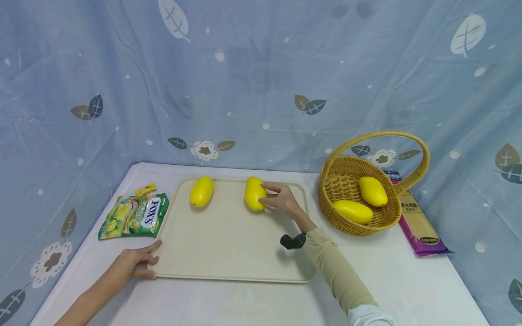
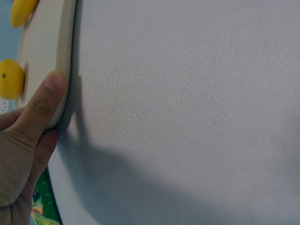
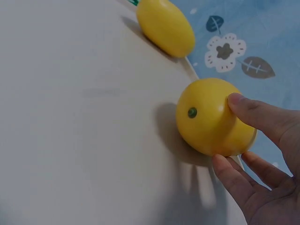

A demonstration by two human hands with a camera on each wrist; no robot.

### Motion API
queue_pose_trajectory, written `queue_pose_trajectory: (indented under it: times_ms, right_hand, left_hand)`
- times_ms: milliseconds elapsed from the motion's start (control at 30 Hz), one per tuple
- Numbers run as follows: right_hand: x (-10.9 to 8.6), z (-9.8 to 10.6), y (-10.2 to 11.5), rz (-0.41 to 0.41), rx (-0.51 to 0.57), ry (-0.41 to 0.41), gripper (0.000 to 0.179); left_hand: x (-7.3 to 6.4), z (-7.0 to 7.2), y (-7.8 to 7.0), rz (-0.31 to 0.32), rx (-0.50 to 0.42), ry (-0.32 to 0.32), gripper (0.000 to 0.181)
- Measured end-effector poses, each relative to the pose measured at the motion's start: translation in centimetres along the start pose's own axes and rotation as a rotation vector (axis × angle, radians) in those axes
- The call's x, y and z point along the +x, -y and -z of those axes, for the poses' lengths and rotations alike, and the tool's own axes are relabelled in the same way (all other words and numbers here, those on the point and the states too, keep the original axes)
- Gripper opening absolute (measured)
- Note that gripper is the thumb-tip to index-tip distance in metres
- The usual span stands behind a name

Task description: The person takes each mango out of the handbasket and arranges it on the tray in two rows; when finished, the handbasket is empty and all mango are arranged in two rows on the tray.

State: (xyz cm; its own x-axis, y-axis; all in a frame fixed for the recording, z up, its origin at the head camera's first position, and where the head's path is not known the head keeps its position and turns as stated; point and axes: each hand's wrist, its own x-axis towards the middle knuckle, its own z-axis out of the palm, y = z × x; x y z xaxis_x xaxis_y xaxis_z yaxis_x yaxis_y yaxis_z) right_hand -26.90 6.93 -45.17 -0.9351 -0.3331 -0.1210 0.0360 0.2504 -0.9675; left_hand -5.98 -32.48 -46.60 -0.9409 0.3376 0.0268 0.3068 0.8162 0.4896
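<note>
A yellow mango (image 1: 254, 194) lies near the back edge of a beige tray (image 1: 212, 253). My right hand (image 1: 280, 198) holds it from the right side; in the right wrist view the thumb lies on the mango (image 3: 213, 117) and the other fingers are at its underside. At the tray's front left corner, my left hand (image 1: 132, 262) grips the rim, the thumb against the front edge (image 2: 65, 47) in the left wrist view. Another yellow mango (image 1: 201, 192) lies at the tray's back left.
A wicker basket (image 1: 355, 228) with two mangoes (image 1: 353, 211) stands right of the tray, its tall handle arching up. Beside it lies a purple-edged food packet (image 1: 420, 226). Left of the tray are a green candy bag (image 1: 134, 216) and a small yellow wrapper (image 1: 146, 189).
</note>
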Motion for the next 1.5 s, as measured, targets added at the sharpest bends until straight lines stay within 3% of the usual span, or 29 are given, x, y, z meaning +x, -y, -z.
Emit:
queue_pose_trajectory:
  times_ms: [400, 633, 833, 1000, 1200, 1333, 1500]
  right_hand:
    - [0.1, -0.2, 0.2, -0.009, 0.064, -0.040, 0.052]
    - [0.0, 0.5, 1.1, -0.007, 0.071, 0.015, 0.051]
    - [-2.2, 2.4, 1.9, 0.011, 0.019, 0.070, 0.050]
    - [-5.7, 5.8, 2.2, 0.038, 0.018, 0.099, 0.051]
    - [-9.8, 12.1, 2.3, 0.085, -0.028, 0.059, 0.048]
    - [-12.0, 17.2, 2.4, 0.071, -0.140, -0.002, 0.050]
    - [-12.7, 23.8, 1.7, 0.067, -0.310, -0.115, 0.054]
  left_hand:
    - [0.1, 0.1, -0.1, 0.031, 0.016, 0.021, 0.037]
    - [0.0, 0.1, 0.0, 0.021, 0.007, 0.003, 0.036]
    - [-0.5, 0.0, 0.2, 0.047, -0.010, 0.010, 0.033]
    - [-0.5, 0.0, 0.2, 0.081, -0.011, 0.035, 0.037]
    - [-0.4, 0.0, 0.2, 0.090, -0.017, 0.051, 0.038]
    - [-0.2, 0.0, 0.1, 0.075, -0.018, 0.051, 0.038]
    - [-0.1, 0.0, 0.0, 0.055, -0.023, 0.042, 0.038]
